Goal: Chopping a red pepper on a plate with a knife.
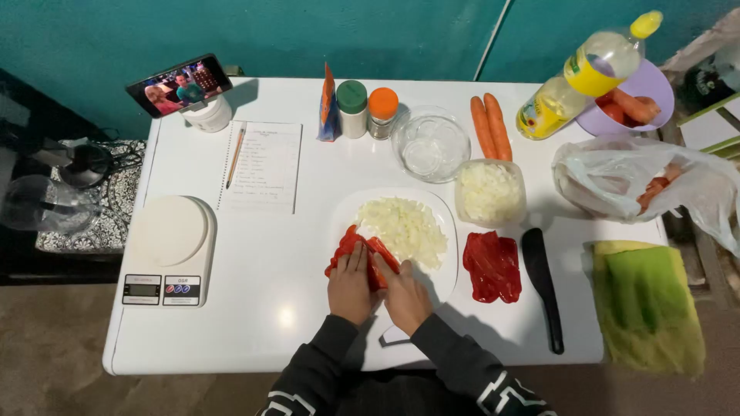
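My left hand (351,286) lies flat, fingers together, pressing glossy red pepper strips (356,250) on the white cutting board (443,212); my right hand (404,296) curls beside it, touching the same pepper, its grip unclear. Just beyond sits a loose heap of diced onion (405,227). Farther along the white bench (262,308), two smooth carrots (490,125) lie beside a clear glass bowl (430,142).
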